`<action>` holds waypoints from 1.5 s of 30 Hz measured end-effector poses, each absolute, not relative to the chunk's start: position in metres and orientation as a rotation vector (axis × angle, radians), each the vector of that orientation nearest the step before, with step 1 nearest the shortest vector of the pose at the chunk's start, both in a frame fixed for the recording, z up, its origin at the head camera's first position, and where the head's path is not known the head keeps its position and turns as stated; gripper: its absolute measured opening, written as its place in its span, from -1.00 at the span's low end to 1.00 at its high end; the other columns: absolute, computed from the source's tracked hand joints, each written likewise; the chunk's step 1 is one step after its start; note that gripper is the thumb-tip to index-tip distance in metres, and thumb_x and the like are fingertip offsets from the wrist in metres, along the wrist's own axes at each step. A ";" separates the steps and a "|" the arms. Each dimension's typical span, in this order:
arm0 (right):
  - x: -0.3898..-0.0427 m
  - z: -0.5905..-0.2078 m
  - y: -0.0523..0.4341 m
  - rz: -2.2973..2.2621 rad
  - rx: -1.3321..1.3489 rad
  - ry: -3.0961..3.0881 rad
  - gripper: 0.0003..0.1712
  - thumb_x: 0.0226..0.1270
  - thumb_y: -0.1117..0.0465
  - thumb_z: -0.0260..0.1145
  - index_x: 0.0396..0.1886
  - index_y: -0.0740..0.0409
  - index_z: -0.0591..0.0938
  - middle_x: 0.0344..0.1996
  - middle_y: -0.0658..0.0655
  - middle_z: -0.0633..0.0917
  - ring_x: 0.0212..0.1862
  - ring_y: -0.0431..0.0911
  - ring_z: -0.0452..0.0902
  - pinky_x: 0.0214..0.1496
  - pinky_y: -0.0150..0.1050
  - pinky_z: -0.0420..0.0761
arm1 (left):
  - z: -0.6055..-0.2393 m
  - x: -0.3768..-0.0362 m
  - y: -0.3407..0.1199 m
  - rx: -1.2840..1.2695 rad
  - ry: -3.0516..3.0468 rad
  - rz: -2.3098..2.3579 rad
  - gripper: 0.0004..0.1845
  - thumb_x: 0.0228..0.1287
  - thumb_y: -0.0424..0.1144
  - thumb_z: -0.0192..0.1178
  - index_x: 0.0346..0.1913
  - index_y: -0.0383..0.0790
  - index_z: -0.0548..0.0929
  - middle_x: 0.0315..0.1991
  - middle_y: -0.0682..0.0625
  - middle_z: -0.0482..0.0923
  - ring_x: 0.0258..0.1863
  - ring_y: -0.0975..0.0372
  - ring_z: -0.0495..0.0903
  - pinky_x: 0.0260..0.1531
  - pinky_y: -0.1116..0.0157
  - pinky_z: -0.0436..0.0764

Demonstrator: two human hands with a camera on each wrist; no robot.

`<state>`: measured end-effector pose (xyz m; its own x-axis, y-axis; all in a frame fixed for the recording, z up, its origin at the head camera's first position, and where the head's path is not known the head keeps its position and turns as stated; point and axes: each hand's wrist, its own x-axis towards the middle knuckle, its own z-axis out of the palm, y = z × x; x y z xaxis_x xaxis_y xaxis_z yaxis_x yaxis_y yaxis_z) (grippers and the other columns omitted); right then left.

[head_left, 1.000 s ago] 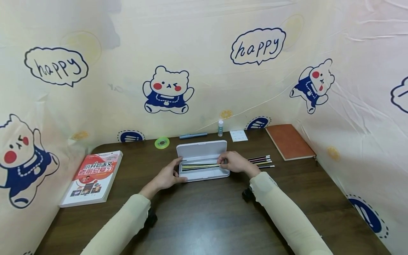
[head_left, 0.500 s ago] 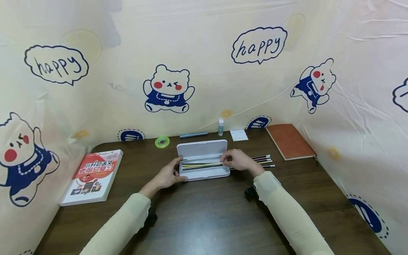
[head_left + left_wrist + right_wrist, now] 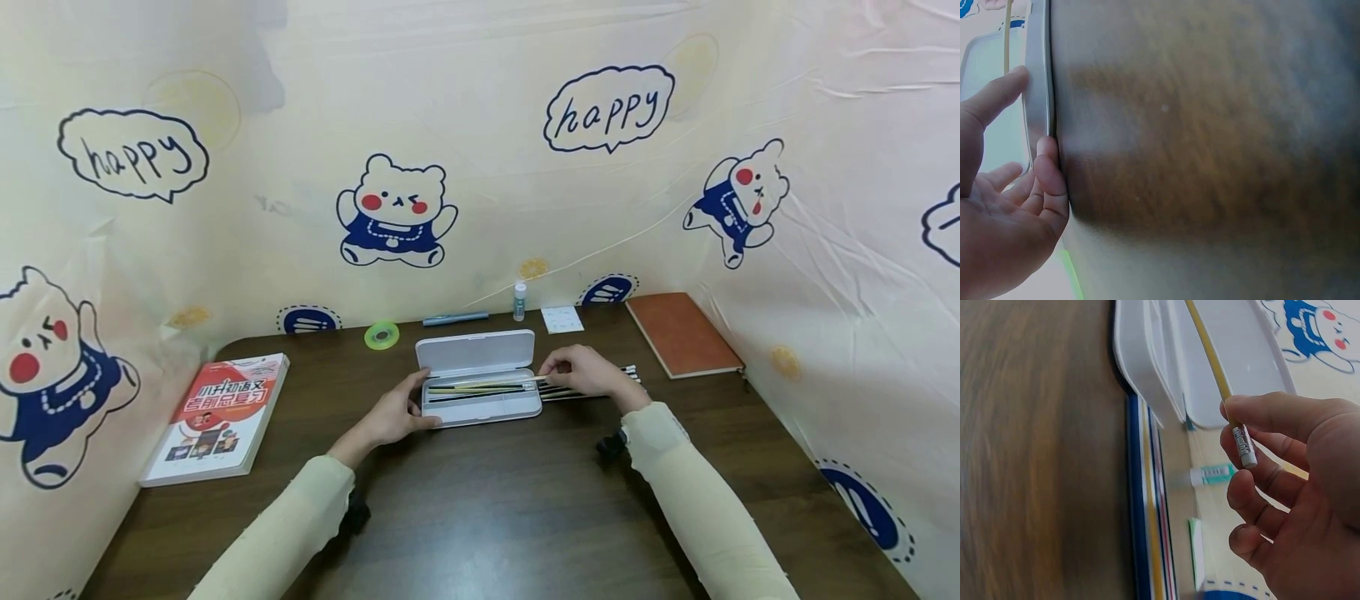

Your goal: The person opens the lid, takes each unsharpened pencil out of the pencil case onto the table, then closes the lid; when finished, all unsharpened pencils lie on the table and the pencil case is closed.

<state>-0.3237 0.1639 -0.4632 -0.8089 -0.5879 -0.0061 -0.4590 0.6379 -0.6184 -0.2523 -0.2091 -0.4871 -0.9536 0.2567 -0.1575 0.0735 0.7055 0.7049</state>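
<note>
A white pencil case (image 3: 480,408) lies open on the dark wooden table (image 3: 487,508), its lid (image 3: 476,354) folded back. My left hand (image 3: 393,414) grips the case's left end, thumb on the rim (image 3: 1038,94) and fingers curled against the near side. My right hand (image 3: 583,372) pinches a yellow pencil (image 3: 1207,347) by its eraser end (image 3: 1244,450), just past the case's right edge. The shaft slants down into the case (image 3: 1147,356). Several more pencils (image 3: 1147,519) lie side by side on the table under that hand.
A red-and-white book (image 3: 217,417) lies at the left. Along the back sit a green tape roll (image 3: 381,336), a blue pen (image 3: 454,318), a small glue stick (image 3: 519,302), a note pad (image 3: 562,319) and a brown notebook (image 3: 681,333). Printed cloth walls enclose three sides.
My right hand has moved right from the case's right end, drawing the yellow pencil's eraser end out past the edge. The left hand and the case have stayed put.
</note>
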 end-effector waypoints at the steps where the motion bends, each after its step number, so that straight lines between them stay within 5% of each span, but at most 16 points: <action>1: -0.324 -0.462 0.167 -0.919 -0.851 2.652 -0.90 0.39 0.21 0.32 -0.19 0.03 0.74 -0.31 -0.04 0.72 -0.30 -0.13 0.47 -0.20 -0.23 0.48 | -0.487 -0.252 -0.209 0.264 2.669 1.089 0.03 0.13 -0.08 0.49 0.57 -0.05 0.08 0.38 -0.15 0.36 -0.34 0.23 0.53 -0.32 0.32 0.52; 11: -0.321 -0.455 0.206 -0.953 -0.800 2.698 -0.91 0.39 0.21 0.34 -0.20 0.02 0.74 -0.26 -0.01 0.76 -0.22 -0.11 0.52 -0.07 -0.18 0.52 | -0.488 -0.252 -0.209 0.256 2.671 1.080 0.03 0.15 -0.08 0.48 0.58 -0.05 0.07 0.38 -0.15 0.36 -0.35 0.24 0.52 -0.33 0.33 0.51; 28: -0.308 -0.458 0.272 -0.931 -0.560 2.750 -0.89 0.37 0.18 0.36 -0.18 0.03 0.76 -0.25 0.04 0.75 -0.22 -0.06 0.50 -0.18 -0.20 0.50 | -0.488 -0.252 -0.211 0.319 2.688 1.081 0.02 0.17 -0.09 0.46 0.58 -0.12 0.07 0.38 -0.19 0.37 -0.39 0.26 0.51 -0.33 0.32 0.50; 45: -0.302 -0.470 0.310 -0.858 -0.620 2.695 -0.92 0.32 0.22 0.38 -0.24 0.00 0.77 -0.22 0.01 0.78 -0.20 -0.12 0.55 -0.05 -0.15 0.53 | -0.488 -0.254 -0.211 0.305 2.668 1.091 0.03 0.16 -0.06 0.47 0.58 -0.09 0.06 0.39 -0.18 0.35 -0.38 0.25 0.51 -0.33 0.30 0.51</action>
<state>-0.3019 0.3097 -0.4701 -0.8797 -0.4645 -0.1017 -0.3203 0.7369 -0.5953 -0.2536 -0.2115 -0.4883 -0.9487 0.2816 -0.1439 0.1001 0.6990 0.7081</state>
